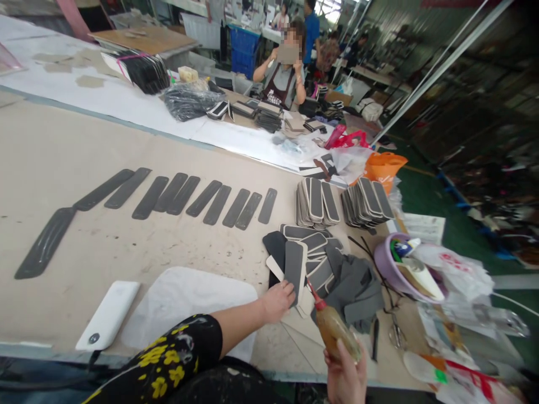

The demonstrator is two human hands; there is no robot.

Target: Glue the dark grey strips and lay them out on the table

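Observation:
My right hand [347,370] is wrapped round a squeeze bottle [334,328] of amber liquid, its red nozzle pointing up and to the left. At the lower end of a grey panel with a cream edge [296,261], the fingers of my left hand [278,300] close on it. This panel lies at the left side of a loose heap of similar panels [315,244]. Grey fabric pieces [353,286] are bunched just right of the heap. Across the table, several dark strips with a glossy surface [170,193] lie spread in a slanting row.
Two neat stacks of edged panels, a left stack [309,202] and a right stack [366,205], stand beyond the heap. A purple basin [385,261] holds odds and ends at right. A white power bank [109,314] lies front left. Opposite sits a person [284,84] holding up a piece.

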